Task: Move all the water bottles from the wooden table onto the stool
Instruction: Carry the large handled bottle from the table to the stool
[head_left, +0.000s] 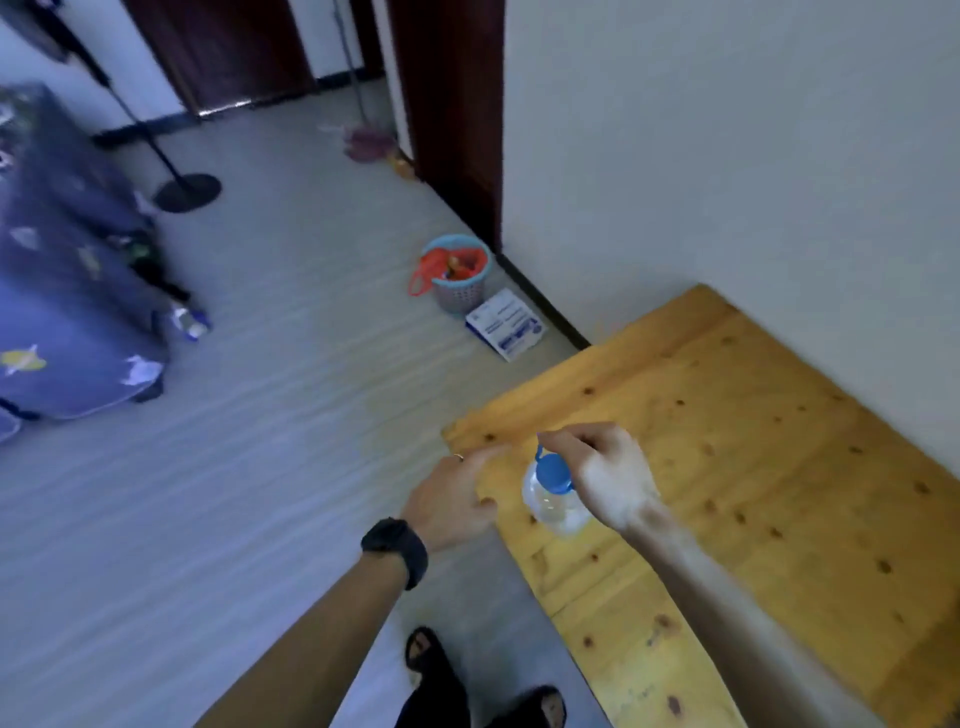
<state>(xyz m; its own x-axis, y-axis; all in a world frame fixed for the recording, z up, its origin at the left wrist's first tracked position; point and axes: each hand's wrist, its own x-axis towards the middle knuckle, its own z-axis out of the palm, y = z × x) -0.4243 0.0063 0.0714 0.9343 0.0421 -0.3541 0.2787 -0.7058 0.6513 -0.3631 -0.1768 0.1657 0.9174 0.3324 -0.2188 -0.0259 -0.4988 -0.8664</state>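
A clear water bottle (551, 503) with a blue cap and blue carry loop stands near the left edge of the wooden table (753, 457). My right hand (605, 475) grips its top, fingers pinched on the loop by the cap. Just left of the bottle, my left hand (457, 499) hovers over the table's edge with fingers loosely curled and nothing in it; a black watch sits on that wrist. No stool is in view.
A small basket (457, 275) with orange items and a white-blue box (506, 325) lie on the floor by the wall. A bed with a blue cover (67, 270) is at left, a stand's round base (188, 192) behind it. My sandalled feet (483, 686) show below.
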